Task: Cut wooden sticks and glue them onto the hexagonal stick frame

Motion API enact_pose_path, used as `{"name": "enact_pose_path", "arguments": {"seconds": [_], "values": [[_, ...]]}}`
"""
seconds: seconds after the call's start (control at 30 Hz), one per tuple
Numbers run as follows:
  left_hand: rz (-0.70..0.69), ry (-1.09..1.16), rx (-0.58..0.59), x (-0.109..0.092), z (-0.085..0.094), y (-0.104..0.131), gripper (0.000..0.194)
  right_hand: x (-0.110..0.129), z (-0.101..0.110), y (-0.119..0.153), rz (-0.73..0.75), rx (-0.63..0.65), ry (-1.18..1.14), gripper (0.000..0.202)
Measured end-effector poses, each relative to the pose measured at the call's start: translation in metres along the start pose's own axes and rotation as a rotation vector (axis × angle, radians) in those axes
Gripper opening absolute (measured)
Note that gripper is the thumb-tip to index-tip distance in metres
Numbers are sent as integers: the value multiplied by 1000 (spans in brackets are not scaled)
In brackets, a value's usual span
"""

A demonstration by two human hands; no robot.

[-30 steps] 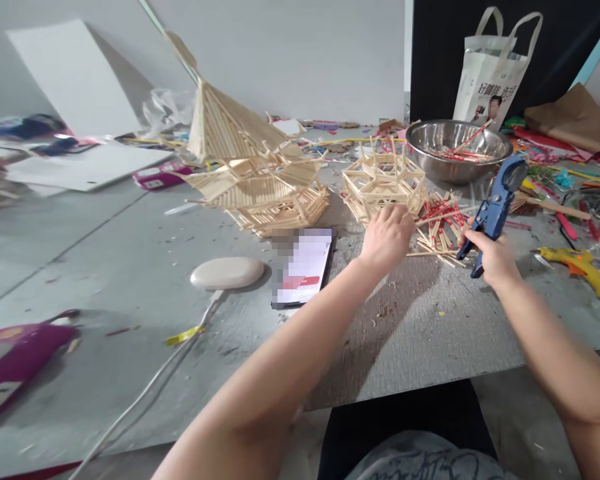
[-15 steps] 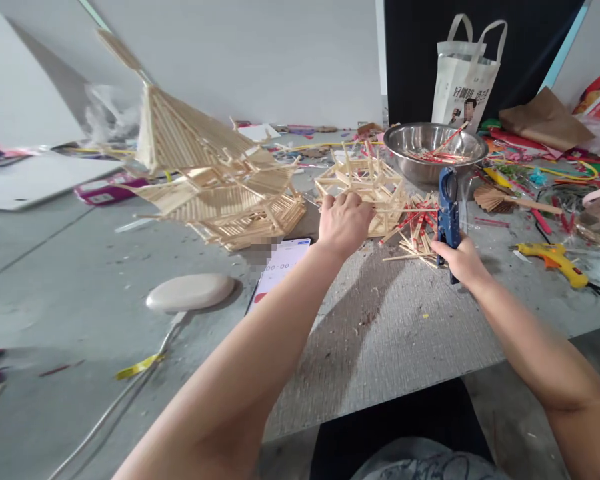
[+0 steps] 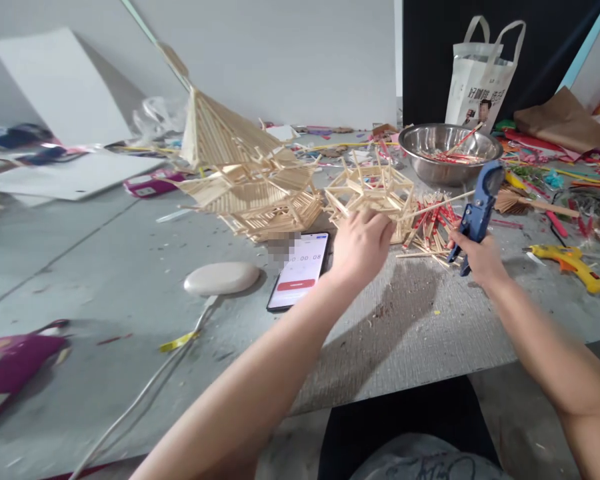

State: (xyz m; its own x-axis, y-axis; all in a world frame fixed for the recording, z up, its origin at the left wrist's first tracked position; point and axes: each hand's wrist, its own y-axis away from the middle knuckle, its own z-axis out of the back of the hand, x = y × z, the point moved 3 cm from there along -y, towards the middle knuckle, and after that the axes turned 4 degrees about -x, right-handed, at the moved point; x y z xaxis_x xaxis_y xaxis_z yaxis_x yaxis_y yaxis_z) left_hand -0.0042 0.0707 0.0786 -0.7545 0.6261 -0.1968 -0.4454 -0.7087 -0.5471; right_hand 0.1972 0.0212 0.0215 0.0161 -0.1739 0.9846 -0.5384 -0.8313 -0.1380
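Note:
My left hand [image 3: 364, 243] is closed in a pinch on a thin wooden stick [image 3: 433, 207], which points right and slightly up. The stick's far end reaches close to the blue cutter [image 3: 477, 212]; whether it touches the jaws I cannot tell. My right hand [image 3: 483, 260] wraps around the cutter's handles, with the head tilted up and right. Behind my left hand stands a small open frame of wooden sticks [image 3: 367, 183], partly hidden by the fingers. Between the hands lies a pile of loose sticks with red wrappings [image 3: 436, 223].
Left stands a larger stick model [image 3: 230, 133] with a pointed roof. A phone [image 3: 300, 270] with a timer and a white oval device [image 3: 222, 278] with a cable lie nearer. Right are a metal bowl [image 3: 430, 163], a yellow glue gun [image 3: 573, 263] and a white bag [image 3: 480, 83].
The view has turned left, so the scene sits farther right. The cutter has gone from upright to leaning right, and the stick from nearly level to tilted up.

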Motion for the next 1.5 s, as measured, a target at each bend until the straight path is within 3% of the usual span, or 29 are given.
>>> {"name": "enact_pose_path", "arguments": {"seconds": [0.07,0.13,0.27,0.47,0.6,0.9,1.0,1.13,1.33,1.5], "values": [[113,141,157,-8,-7,14,34,2,-3,4,6,-43,-97,26],[140,241,251,-17,-15,27,34,3,-7,9,22,-91,-176,27],[157,326,302,-20,-29,39,30,4,-10,12,7,-140,-297,28],[228,596,228,-9,-33,40,31,7,1,3,-39,-218,-450,29],[167,637,231,-7,-32,41,30,4,4,-1,-35,-214,-465,23],[121,559,182,4,-21,32,29,19,20,-9,93,-103,-419,25],[93,505,169,7,-18,28,28,23,20,-12,88,-49,-340,28],[86,320,82,10,-15,26,27,18,21,-16,61,-88,-240,32],[35,131,-77,19,-12,17,34,20,20,-23,-110,2,-118,37],[2,138,-62,27,-3,4,31,31,13,-34,-70,-28,-178,31]]}}
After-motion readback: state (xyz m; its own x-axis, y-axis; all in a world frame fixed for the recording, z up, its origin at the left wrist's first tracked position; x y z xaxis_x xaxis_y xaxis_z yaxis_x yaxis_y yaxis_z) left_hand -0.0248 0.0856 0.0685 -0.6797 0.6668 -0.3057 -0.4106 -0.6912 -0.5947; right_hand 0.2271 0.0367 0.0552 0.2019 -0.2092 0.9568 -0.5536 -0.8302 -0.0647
